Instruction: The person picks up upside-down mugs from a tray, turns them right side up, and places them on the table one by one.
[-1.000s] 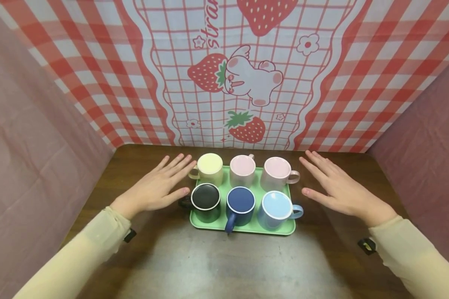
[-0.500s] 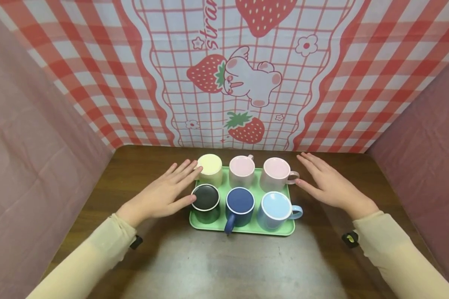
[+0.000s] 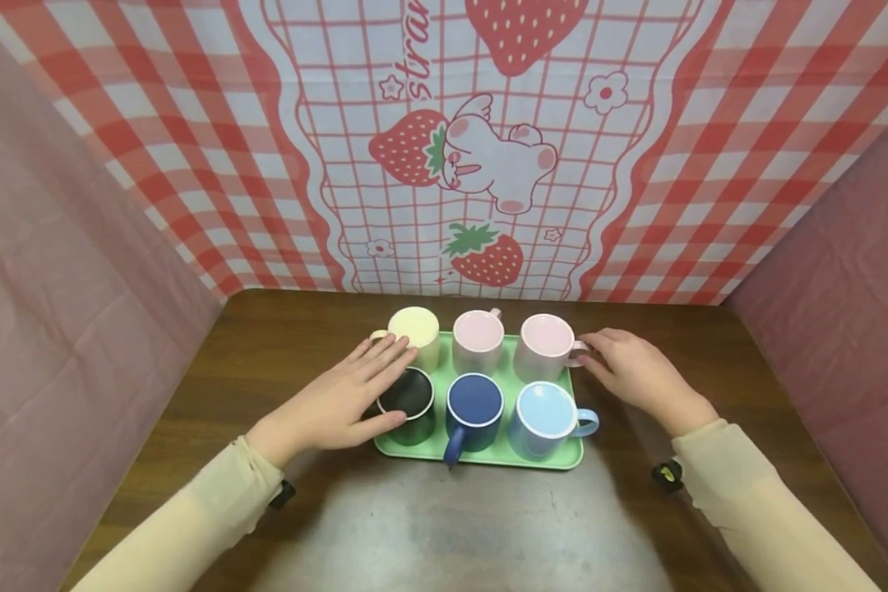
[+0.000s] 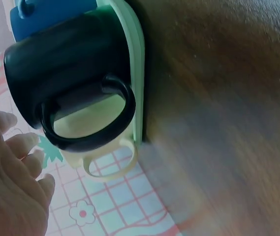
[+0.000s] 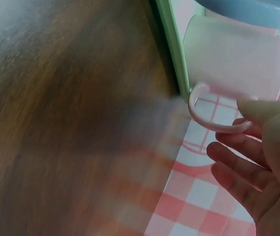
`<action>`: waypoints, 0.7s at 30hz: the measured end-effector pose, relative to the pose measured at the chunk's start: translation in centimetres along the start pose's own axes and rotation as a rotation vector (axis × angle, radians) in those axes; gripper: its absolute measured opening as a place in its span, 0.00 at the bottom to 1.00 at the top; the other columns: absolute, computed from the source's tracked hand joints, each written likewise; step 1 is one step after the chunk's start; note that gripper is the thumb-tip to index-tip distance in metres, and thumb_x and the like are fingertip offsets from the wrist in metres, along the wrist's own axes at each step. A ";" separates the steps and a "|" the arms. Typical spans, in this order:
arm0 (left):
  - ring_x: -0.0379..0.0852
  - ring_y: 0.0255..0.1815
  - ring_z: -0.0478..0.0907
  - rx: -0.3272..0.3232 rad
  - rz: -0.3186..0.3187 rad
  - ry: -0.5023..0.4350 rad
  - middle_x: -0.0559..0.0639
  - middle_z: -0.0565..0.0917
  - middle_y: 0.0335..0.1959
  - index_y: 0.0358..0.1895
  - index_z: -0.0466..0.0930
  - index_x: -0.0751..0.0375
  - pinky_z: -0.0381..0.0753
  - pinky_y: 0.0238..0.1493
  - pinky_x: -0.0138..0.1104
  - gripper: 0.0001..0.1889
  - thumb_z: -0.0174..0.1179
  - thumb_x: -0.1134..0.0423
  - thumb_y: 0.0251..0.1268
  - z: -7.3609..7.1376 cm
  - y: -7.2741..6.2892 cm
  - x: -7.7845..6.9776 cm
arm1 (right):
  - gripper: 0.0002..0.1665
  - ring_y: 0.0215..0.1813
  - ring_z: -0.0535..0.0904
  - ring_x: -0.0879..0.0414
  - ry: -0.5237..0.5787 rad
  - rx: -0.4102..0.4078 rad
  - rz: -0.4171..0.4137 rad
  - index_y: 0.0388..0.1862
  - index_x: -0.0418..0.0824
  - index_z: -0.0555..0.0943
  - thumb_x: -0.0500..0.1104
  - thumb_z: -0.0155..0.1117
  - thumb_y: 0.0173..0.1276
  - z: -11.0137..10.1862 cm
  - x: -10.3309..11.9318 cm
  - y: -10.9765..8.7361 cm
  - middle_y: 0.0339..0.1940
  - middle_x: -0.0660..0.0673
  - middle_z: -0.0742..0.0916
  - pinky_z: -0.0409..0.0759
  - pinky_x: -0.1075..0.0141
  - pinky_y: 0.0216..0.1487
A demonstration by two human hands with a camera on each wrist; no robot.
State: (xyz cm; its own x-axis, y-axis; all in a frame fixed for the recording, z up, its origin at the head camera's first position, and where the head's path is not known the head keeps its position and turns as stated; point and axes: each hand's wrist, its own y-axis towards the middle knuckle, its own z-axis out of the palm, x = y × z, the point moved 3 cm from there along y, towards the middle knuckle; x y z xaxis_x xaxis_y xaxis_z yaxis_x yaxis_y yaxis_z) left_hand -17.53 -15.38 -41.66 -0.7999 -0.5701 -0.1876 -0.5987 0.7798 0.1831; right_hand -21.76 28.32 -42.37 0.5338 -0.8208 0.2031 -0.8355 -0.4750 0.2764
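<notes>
A light green tray [image 3: 514, 362] carries several mugs in two rows. My left hand [image 3: 340, 403] is spread with straight fingers over the left side, partly covering the black mug [image 3: 409, 404] and the yellow mug [image 3: 418, 325]. In the left wrist view, its fingers [image 4: 19, 147] stand beside the black mug with nothing between them. My right hand [image 3: 640, 374] is at the handle [image 5: 211, 124] of the right-hand pink mug [image 3: 546, 345]. Its thumb [image 5: 258, 109] and curled fingers are around that handle; the exact contact is partly hidden.
A navy mug [image 3: 475, 403], a light blue mug [image 3: 543, 411] and another pink mug [image 3: 478, 337] also stand on the tray. Brown wooden table [image 3: 281, 329] surrounds the tray. A checked strawberry cloth [image 3: 488, 189] hangs behind, with pink cloths at both sides.
Both hands have moved inward. The left has come over the black and yellow mugs, while the right has reached the pink mug's handle and curled its fingers. The tray and mugs have stayed put.
</notes>
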 end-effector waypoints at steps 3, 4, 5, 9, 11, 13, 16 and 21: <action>0.61 0.88 0.57 -0.042 0.030 -0.013 0.65 0.61 0.87 0.88 0.56 0.63 0.59 0.85 0.59 0.45 0.57 0.38 0.83 0.1 0.2 -0.3 | 0.17 0.45 0.89 0.41 0.006 -0.015 0.029 0.51 0.31 0.89 0.37 0.82 0.68 0.2 0.1 0.2 0.43 0.37 0.92 0.89 0.40 0.51; 0.61 0.87 0.59 -0.056 0.037 -0.022 0.65 0.63 0.86 0.88 0.57 0.64 0.61 0.84 0.58 0.45 0.59 0.39 0.82 0.2 0.2 -0.4 | 0.15 0.45 0.89 0.41 0.006 -0.023 0.034 0.50 0.31 0.89 0.37 0.82 0.68 0.2 0.1 0.3 0.42 0.37 0.92 0.89 0.41 0.50; 0.61 0.86 0.62 -0.072 0.043 -0.031 0.65 0.65 0.85 0.87 0.59 0.65 0.64 0.83 0.58 0.44 0.61 0.40 0.82 0.2 0.2 -0.5 | 0.14 0.44 0.89 0.41 0.012 -0.027 0.039 0.49 0.31 0.89 0.36 0.82 0.68 0.3 0.1 0.4 0.41 0.38 0.91 0.89 0.41 0.50; 0.60 0.79 0.73 -0.115 0.043 -0.064 0.63 0.73 0.81 0.84 0.65 0.68 0.75 0.76 0.55 0.43 0.67 0.44 0.78 0.3 0.1 -0.7 | 0.11 0.40 0.87 0.42 0.028 -0.019 0.045 0.45 0.31 0.90 0.36 0.81 0.68 0.5 0.1 0.9 0.37 0.39 0.90 0.89 0.42 0.47; 0.60 0.77 0.75 -0.121 0.032 -0.069 0.62 0.75 0.79 0.83 0.66 0.68 0.77 0.75 0.54 0.42 0.67 0.44 0.78 0.4 -0.1 -0.9 | 0.10 0.39 0.86 0.43 0.037 -0.005 0.048 0.43 0.31 0.90 0.35 0.81 0.68 0.6 0.2 1.0 0.35 0.40 0.89 0.89 0.43 0.46; 0.59 0.76 0.76 -0.121 0.023 -0.075 0.61 0.75 0.79 0.83 0.66 0.68 0.77 0.75 0.54 0.42 0.67 0.45 0.78 0.5 -0.2 -0.9 | 0.09 0.37 0.85 0.44 0.038 0.004 0.052 0.43 0.31 0.91 0.35 0.81 0.69 0.7 0.3 1.1 0.34 0.41 0.88 0.89 0.44 0.44; 0.59 0.78 0.75 -0.111 0.014 -0.084 0.62 0.73 0.81 0.83 0.65 0.68 0.77 0.75 0.54 0.41 0.65 0.45 0.79 0.8 -0.2 -1.0 | 0.08 0.35 0.84 0.45 0.032 0.007 0.063 0.44 0.31 0.91 0.35 0.80 0.69 0.7 0.4 1.1 0.32 0.41 0.87 0.89 0.46 0.41; 0.59 0.78 0.74 -0.093 -0.008 -0.097 0.62 0.71 0.82 0.83 0.66 0.67 0.77 0.75 0.53 0.41 0.65 0.44 0.80 1.1 -0.1 -0.9 | 0.09 0.31 0.82 0.46 0.015 -0.010 0.079 0.44 0.29 0.92 0.33 0.79 0.68 0.7 0.4 0.9 0.30 0.40 0.86 0.88 0.48 0.36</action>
State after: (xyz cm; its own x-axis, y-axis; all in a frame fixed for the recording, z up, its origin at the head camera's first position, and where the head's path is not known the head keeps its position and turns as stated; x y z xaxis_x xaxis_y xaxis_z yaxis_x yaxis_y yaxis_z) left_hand -16.66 -14.64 -42.60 -0.7901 -0.5445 -0.2814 -0.6096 0.7457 0.2690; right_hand -22.40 27.31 -42.69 0.4682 -0.8507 0.2387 -0.8738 -0.4057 0.2682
